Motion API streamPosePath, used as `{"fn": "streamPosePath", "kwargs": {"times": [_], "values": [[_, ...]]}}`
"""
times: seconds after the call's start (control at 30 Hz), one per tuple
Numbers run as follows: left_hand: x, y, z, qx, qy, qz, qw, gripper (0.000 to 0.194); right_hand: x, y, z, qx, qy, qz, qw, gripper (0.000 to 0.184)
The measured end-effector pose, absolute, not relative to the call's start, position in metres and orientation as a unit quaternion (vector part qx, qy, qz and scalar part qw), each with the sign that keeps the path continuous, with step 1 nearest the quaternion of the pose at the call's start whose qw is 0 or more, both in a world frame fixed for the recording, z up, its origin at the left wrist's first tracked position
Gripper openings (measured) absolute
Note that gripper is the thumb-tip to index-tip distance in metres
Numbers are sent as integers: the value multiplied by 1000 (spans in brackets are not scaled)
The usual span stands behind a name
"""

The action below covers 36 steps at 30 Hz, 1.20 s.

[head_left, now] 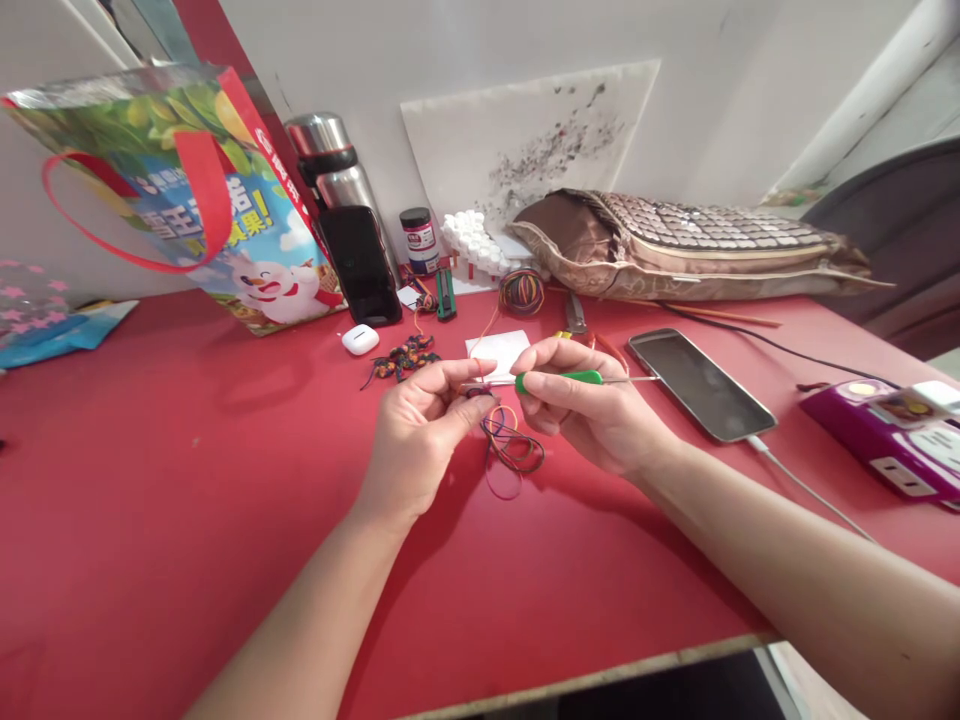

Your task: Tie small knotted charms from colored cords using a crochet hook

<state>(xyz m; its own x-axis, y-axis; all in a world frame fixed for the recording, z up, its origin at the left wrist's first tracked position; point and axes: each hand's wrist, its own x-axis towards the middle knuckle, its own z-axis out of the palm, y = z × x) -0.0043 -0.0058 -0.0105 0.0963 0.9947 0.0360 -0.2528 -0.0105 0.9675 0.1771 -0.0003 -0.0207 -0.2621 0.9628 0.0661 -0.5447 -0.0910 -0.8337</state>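
My left hand [420, 430] is closed, thumb and forefinger pinching a small bunch of thin coloured cord [514, 450]. Loops of that cord, in red, orange, purple and dark shades, hang down to the right of the fingers. In my closed right hand [585, 400] is a slim tool with a green handle [577, 378]. Its thin metal shaft points right, and another thin metal length shows on the left, close to the pinched cord. Whether its tip is hooked or pointed is too small to tell. An orange strand rises from my left fingertips towards a ball of multicoloured cord [522, 291].
Behind the hands lie white paper [498, 355], knotted cord pieces [405, 357], a green cutter [445, 294] and a white earbud case [360, 340]. A phone [701, 385] charges at right beside a purple power strip [885, 430]. A bag [247, 220] and a steel flask [337, 170] stand back left.
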Motion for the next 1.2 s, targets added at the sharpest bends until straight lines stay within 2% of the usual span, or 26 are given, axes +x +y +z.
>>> {"fn": "streamPosePath", "kwargs": {"times": [0.2,0.33,0.43,0.57,0.63,1.2], "values": [[-1,-11,-10,506,396,499,581,30,177,1,-24,-255,-419,694,527,16],[0,-12,-7,504,403,505,574,29,178,2,-26,-252,-433,672,546,12],[0,-12,-7,505,411,509,563,26,182,0,-24,-276,-517,599,546,9],[0,-10,-9,509,412,501,566,29,186,-4,-19,-300,-672,452,504,13],[-1,-10,-11,506,403,498,578,29,186,-5,-19,-291,-698,425,497,14],[1,-10,-12,461,363,520,621,24,184,3,-25,-299,-572,540,540,9]]}}
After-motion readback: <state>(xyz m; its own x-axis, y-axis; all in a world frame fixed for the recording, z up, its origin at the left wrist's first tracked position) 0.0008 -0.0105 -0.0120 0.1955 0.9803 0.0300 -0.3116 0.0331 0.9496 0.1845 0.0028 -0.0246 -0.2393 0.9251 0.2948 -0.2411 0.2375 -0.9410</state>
